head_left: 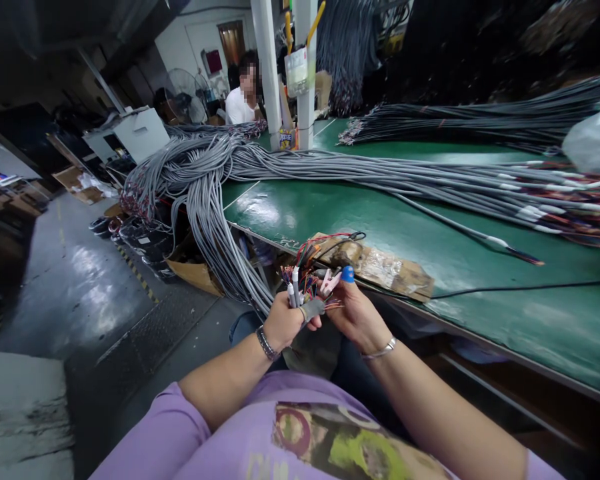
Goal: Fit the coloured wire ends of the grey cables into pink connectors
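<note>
My left hand (286, 321) is closed round several grey cable ends with white sleeves (295, 285), their thin coloured wires fanned out at the tips. Close beside it, my right hand (356, 312) is closed with thumb and fingers at the wires; a blue cover (348, 274) sits on one fingertip. A pale pink clip (330, 283) shows between the two hands. Behind them, at the table edge, lies a board (405, 272) wrapped in clear tape, with red and black leads at its left end.
Long grey cables (330, 167) cross the green table (300, 210) and hang over its left edge. Darker cables (445, 123) lie farther back. A person in a white shirt (240, 105) is behind the table. A cardboard box (195, 270) stands below the hanging cables.
</note>
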A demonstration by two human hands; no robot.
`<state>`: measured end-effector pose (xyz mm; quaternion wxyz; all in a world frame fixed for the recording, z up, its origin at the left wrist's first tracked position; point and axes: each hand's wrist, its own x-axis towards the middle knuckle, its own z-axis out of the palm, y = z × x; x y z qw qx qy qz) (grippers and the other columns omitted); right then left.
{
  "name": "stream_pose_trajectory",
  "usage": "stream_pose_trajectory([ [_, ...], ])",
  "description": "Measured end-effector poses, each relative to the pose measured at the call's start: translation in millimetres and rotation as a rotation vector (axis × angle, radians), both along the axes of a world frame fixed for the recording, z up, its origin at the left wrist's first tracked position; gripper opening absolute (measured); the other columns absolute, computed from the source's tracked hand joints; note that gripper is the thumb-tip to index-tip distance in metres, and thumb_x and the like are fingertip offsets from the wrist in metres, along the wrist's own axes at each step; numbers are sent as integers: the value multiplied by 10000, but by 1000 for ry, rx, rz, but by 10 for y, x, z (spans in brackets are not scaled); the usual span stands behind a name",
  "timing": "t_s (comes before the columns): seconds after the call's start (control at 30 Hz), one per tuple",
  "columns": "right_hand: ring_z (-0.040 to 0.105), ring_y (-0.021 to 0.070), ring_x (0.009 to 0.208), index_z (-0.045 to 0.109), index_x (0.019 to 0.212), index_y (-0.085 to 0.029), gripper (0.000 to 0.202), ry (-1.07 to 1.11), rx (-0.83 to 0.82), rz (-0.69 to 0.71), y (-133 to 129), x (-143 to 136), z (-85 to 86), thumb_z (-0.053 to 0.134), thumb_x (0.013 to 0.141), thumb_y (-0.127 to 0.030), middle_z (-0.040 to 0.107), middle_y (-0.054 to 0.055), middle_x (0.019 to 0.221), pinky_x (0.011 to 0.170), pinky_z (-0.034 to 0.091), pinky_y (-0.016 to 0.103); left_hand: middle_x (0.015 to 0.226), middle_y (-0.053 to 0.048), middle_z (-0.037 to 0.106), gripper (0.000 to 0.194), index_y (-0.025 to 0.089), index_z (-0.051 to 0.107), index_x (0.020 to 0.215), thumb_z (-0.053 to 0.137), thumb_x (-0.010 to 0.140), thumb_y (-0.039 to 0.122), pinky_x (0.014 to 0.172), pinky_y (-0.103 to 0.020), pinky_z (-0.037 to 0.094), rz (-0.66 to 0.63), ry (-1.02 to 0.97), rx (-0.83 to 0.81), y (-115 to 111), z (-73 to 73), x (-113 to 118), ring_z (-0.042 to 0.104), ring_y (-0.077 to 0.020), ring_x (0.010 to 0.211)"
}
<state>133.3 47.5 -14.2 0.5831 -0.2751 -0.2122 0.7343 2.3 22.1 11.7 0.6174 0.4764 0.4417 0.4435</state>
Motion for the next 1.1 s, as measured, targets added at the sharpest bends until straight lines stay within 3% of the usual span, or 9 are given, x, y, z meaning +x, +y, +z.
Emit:
stream_pose_trajectory([
  [0.17, 598, 146, 573, 668, 773, -199, 521, -48, 3, 174, -124, 116, -3, 540, 750, -704, 667, 28, 718, 562, 507, 285, 460, -26, 580, 426, 104, 603, 522, 765, 622, 484, 422, -213, 438, 1, -5, 25, -54, 25, -41, 513, -91, 397],
  [0.3, 602, 136, 599, 680, 763, -179, 515, -183, -60, 324, -236, 240, -5, 636, 685, -686, 655, 33, 699, 606, 509, 278, 477, -33, 592, 430, 101, 619, 529, 744, 652, 494, 452, -215, 455, -29, 53, 45, -131, -16, -103, 529, -93, 421],
  [0.4, 566, 121, 567, 652, 699, -167, 449, -296, -15, 390, -288, 285, 26, 739, 634, -603, 623, 13, 642, 602, 489, 281, 492, -37, 605, 410, 101, 639, 557, 740, 664, 484, 472, -217, 469, -32, 109, 58, -172, -69, -151, 552, -103, 448],
  [0.53, 524, 99, 554, 626, 643, -161, 348, -482, 86, 334, -298, 270, 114, 829, 590, -439, 607, -14, 606, 597, 432, 258, 515, -39, 619, 382, 103, 641, 566, 752, 661, 455, 493, -218, 481, -97, 184, 65, -175, -86, -186, 560, -103, 459],
  [0.73, 563, 140, 587, 653, 727, -161, 329, -565, 224, 387, -309, 196, 168, 763, 669, -465, 652, 11, 642, 626, 427, 295, 498, -27, 606, 390, 111, 622, 570, 788, 594, 463, 467, -218, 466, -267, 246, 15, -154, -8, -197, 541, -103, 441],
  [0.87, 542, 114, 584, 633, 677, -164, 390, -474, 79, 256, -340, 209, 100, 784, 618, -519, 625, -1, 639, 617, 443, 276, 502, -37, 607, 426, 107, 622, 566, 761, 617, 507, 484, -225, 475, -182, 220, 20, -157, -26, -199, 543, -103, 445],
  [0.97, 548, 115, 604, 655, 734, -170, 433, -362, -21, 257, -387, 231, 50, 774, 605, -567, 635, 17, 714, 633, 491, 304, 520, -48, 617, 448, 101, 636, 584, 732, 647, 533, 504, -231, 484, -106, 167, 43, -155, -74, -197, 556, -106, 461],
  [1.1, 530, 96, 594, 667, 745, -177, 380, -368, -9, 262, -462, 217, 18, 835, 572, -470, 597, -9, 672, 628, 500, 280, 521, -56, 619, 457, 97, 639, 562, 718, 669, 534, 514, -231, 483, -80, 157, 64, -154, -102, -188, 559, -106, 474],
])
